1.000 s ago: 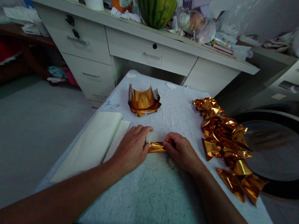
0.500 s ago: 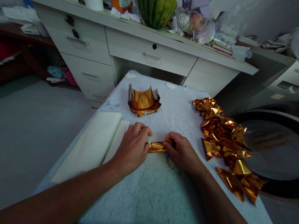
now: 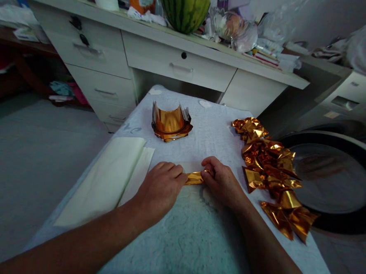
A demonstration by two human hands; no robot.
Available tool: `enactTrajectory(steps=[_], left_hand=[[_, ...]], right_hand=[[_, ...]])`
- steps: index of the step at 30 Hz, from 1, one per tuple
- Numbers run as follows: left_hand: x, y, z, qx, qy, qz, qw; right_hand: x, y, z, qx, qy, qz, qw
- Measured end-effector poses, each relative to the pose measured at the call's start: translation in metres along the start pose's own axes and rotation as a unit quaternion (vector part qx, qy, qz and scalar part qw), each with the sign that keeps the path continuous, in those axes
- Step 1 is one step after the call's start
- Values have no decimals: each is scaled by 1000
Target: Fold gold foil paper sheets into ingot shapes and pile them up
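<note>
A narrow folded strip of gold foil paper [image 3: 194, 178] lies low over the cloth between my hands. My left hand [image 3: 165, 184] has its fingers closed over the strip's left end, knuckles up. At the right end, my right hand [image 3: 219, 179] pinches the foil between thumb and curled fingers. Both ends of the strip are hidden by the fingers. Left of my left hand rests a stack of pale paper sheets [image 3: 106, 177]. Beyond my hands stands a curved stack of gold foil sheets [image 3: 170, 121]. Folded gold foil pieces [image 3: 270, 159] lie heaped along the right side.
A pale blue cloth [image 3: 170, 243] covers the table. Behind it is a white desk [image 3: 187, 69] with drawers, holding a cut watermelon [image 3: 184, 7] and clutter. A front-loading washing machine [image 3: 332, 171] stands close at the right edge.
My left hand's fingers have flattened and closed further over the foil strip's left end. My right hand keeps its pinch. The whole view has shifted slightly.
</note>
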State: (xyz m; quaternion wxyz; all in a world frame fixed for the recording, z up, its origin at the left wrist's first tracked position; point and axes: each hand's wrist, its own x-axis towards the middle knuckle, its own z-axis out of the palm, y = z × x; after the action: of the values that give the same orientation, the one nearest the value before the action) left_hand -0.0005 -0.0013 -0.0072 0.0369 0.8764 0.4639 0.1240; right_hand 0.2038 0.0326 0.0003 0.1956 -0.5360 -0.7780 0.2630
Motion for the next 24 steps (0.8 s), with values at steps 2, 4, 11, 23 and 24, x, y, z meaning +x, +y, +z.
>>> enactTrajectory(steps=[2,4,11,23,24], left_hand=[[-4,8,-2,39,7,15,999],[-7,17,-3,81,23,27,996],[-13,31,8,154,3,27,988],[-23,39,10,206,1,26,978],[-24,39,10,205,1,26,978]], right_hand=[[0,1,0,0,2,9,1000],[0,0,1,3,-1,18,1000],[1,1,-3,-3,-5,49,999],[0,3,-6,-2,-15,49,999],[0,3,-5,-6,-15,49,999]])
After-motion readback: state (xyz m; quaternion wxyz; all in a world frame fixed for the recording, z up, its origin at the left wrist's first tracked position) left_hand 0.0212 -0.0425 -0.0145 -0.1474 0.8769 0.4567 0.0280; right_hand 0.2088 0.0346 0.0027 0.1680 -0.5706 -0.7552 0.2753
